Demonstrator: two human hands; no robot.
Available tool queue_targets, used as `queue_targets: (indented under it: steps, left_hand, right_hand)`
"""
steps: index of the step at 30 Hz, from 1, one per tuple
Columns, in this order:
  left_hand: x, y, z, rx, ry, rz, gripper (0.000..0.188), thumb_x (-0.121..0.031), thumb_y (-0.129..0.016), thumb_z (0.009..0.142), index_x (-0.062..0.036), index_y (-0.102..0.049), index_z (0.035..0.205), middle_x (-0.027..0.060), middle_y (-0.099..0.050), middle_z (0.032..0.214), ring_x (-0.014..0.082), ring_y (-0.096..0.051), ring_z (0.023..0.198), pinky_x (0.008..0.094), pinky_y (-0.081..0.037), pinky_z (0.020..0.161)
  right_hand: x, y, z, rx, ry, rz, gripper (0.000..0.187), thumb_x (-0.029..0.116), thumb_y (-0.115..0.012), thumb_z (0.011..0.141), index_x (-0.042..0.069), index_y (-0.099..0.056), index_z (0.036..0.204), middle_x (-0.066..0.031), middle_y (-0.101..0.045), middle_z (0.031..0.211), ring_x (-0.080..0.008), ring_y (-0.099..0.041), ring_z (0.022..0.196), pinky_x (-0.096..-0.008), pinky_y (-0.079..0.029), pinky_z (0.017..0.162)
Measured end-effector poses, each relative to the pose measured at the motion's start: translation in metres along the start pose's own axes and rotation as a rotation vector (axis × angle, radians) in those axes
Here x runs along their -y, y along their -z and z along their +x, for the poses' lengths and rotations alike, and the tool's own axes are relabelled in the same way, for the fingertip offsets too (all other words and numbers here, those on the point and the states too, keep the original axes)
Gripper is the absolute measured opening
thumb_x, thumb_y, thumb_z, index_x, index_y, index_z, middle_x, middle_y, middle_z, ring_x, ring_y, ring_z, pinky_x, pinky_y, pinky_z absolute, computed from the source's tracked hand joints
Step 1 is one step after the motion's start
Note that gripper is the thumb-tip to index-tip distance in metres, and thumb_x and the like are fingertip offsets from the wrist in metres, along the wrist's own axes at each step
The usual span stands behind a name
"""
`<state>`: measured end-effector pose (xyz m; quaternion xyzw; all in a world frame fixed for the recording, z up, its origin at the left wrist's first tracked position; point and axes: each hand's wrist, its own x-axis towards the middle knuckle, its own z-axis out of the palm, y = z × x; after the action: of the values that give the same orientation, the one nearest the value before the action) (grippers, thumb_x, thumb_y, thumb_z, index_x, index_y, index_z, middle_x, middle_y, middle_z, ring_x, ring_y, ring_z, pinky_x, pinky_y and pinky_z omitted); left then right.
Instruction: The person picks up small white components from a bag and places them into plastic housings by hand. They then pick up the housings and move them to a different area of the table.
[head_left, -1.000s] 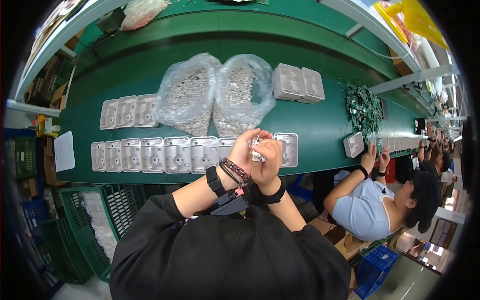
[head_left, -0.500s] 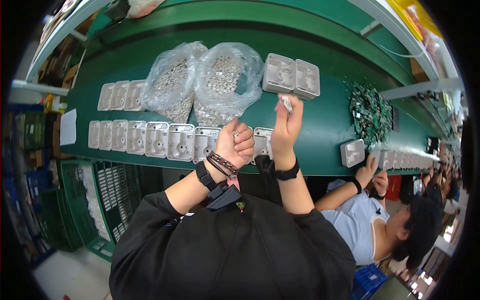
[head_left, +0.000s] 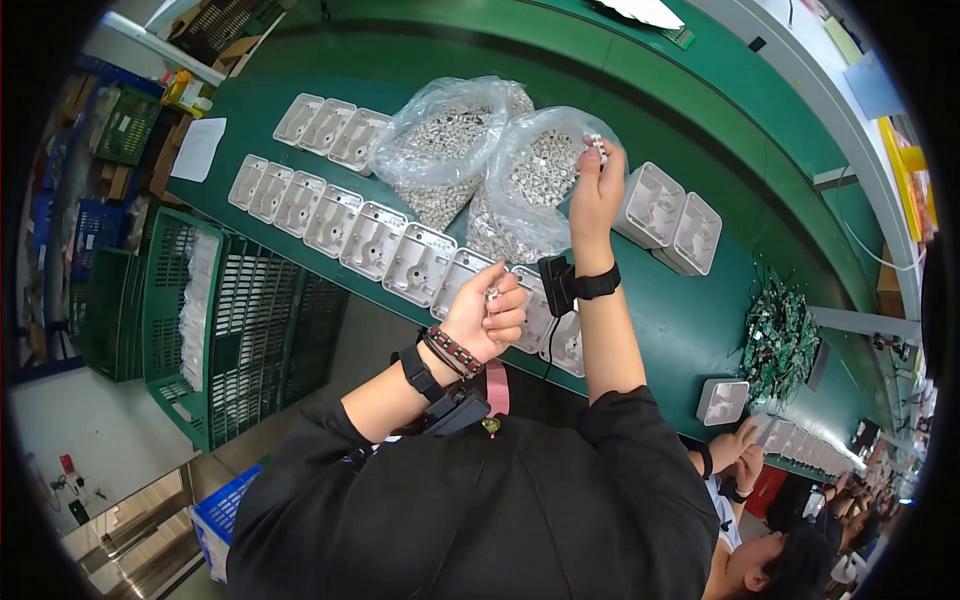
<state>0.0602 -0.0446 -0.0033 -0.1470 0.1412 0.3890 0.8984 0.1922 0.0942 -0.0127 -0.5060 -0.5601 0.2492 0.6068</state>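
My left hand [head_left: 484,318] is curled closed around small whitish parts [head_left: 492,293], above the front row of light grey plastic housings [head_left: 419,262]. Farther out, my right hand [head_left: 598,198] pinches a few small white parts [head_left: 597,146] between its fingertips, at the right edge of an open clear plastic bag [head_left: 545,165]. That bag is full of similar small whitish pieces. A second clear bag [head_left: 440,130] with the same kind of pieces leans against it on the left. The housings under my left hand are partly hidden.
Behind the front row stand a few more housings [head_left: 325,125]. To the right are two stacks of housings [head_left: 655,205], a heap of green circuit boards with wires [head_left: 780,335] and a single housing [head_left: 722,401]. A co-worker's hands [head_left: 742,448] work there. Green crates [head_left: 250,320] stand left.
The view has turned, so the table now slants down to the right. My right hand has moved from in front of the stacked housings to the right bag's edge. My left hand stays closed.
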Motion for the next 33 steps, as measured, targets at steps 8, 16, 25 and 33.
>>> queue_targets:
  steps: [8, 16, 25, 33]
  left_hand:
    - [-0.008, 0.008, 0.003, -0.043, -0.100, 0.006, 0.022, -0.027, -0.042, 0.089, -0.0124, -0.045, 0.073, -0.0043, -0.038, 0.058, 0.0070, -0.032, 0.044, 0.0210, -0.024, 0.037]
    - [-0.014, -0.020, 0.028, -0.330, -0.339, 0.207, 0.015, -0.023, -0.047, 0.087, -0.0097, -0.053, 0.083, 0.0011, -0.055, 0.078, 0.0128, -0.051, 0.063, 0.0265, -0.041, 0.054]
    - [-0.001, -0.020, 0.044, -0.291, -0.228, 0.215, 0.014, -0.022, -0.047, 0.087, -0.0105, -0.054, 0.084, 0.0017, -0.058, 0.085, 0.0146, -0.057, 0.075, 0.0297, -0.047, 0.066]
    - [0.012, -0.017, 0.046, -0.403, -0.171, 0.280, 0.014, -0.024, -0.048, 0.086, -0.0105, -0.053, 0.087, -0.0001, -0.056, 0.079, 0.0114, -0.053, 0.069, 0.0257, -0.045, 0.060]
  right_hand:
    - [-0.009, 0.010, 0.003, 0.051, -0.495, 0.728, 0.027, 0.023, -0.039, 0.093, 0.000, -0.053, 0.095, -0.0007, -0.046, 0.070, -0.0093, -0.041, 0.065, -0.0223, -0.033, 0.063]
    - [0.056, 0.046, -0.060, 0.473, -0.522, 0.461, 0.028, 0.020, -0.040, 0.092, -0.002, -0.054, 0.099, -0.0009, -0.048, 0.068, -0.0082, -0.044, 0.066, -0.0217, -0.035, 0.062]
    - [0.071, 0.065, -0.074, 0.661, -0.365, -0.023, 0.020, 0.013, -0.048, 0.085, 0.005, -0.055, 0.103, -0.0164, -0.059, 0.077, -0.0278, -0.058, 0.066, -0.0315, -0.043, 0.061]
    - [0.082, 0.080, -0.087, 0.748, -0.144, -0.420, 0.026, 0.011, -0.049, 0.084, 0.005, -0.051, 0.109, -0.0165, -0.060, 0.077, -0.0300, -0.059, 0.072, -0.0344, -0.044, 0.067]
